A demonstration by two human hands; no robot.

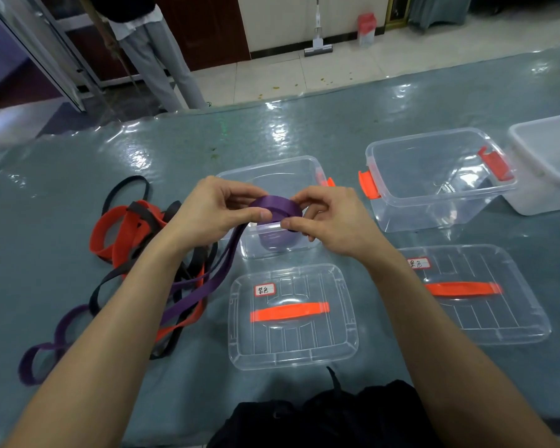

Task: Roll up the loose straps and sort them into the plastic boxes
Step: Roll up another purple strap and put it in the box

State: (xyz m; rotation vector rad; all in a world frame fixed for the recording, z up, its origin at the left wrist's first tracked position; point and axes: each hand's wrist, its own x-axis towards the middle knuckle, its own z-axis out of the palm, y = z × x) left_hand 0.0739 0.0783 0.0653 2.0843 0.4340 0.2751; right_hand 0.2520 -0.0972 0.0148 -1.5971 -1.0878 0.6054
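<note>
1. Nearest us, below the hands: near lid and right lid lie flat on the tabletop, both off their boxes and both labelled.
2. Under and left of the left forearm: strap pile, orange and black, tangled and unrolled. A loose purple strap lies nearer us. We judge that this is the bulk of the work left.
3. Hands are raised together with forearms converging. Left hand pinches the purple roll between thumb and fingers. Right hand has its fingers curled round the other side, thumb on the front. The roll is partly wound, and its tail hangs from under the left hand down to the pile.
4. Just beyond and under the hands: clear box, with what looks like one finished roll inside.
5. Right of the right hand: second clear box, no strap in it that we can see. A white box touches it on the far side.
6. Our call: early stage, with one roll boxed at most and one mid-wind.
</note>
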